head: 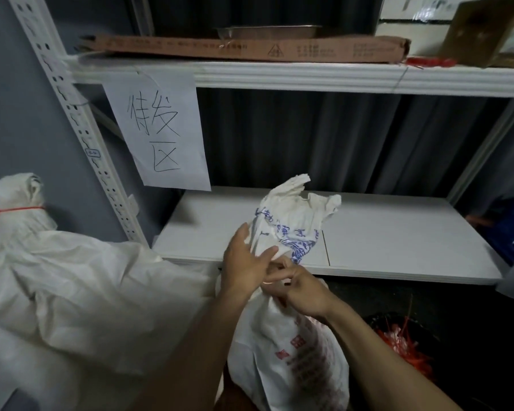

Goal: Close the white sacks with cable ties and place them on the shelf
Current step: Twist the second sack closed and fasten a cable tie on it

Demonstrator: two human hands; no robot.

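A white sack (291, 345) with red and blue print stands in front of the white shelf (398, 238), its gathered mouth sticking up. My left hand (247, 262) grips the bunched neck of this sack from the left. My right hand (303, 289) pinches at the neck just below, fingers curled against the fabric; what it pinches is hidden. A second white sack (80, 280) lies at the left, its neck closed with a red cable tie (21, 208).
A black bin of red cable ties (404, 342) sits low at the right. A paper sign (158, 129) hangs from the upper shelf rail (309, 77), which carries a flat cardboard box (250, 48). A white upright post (80, 126) stands left.
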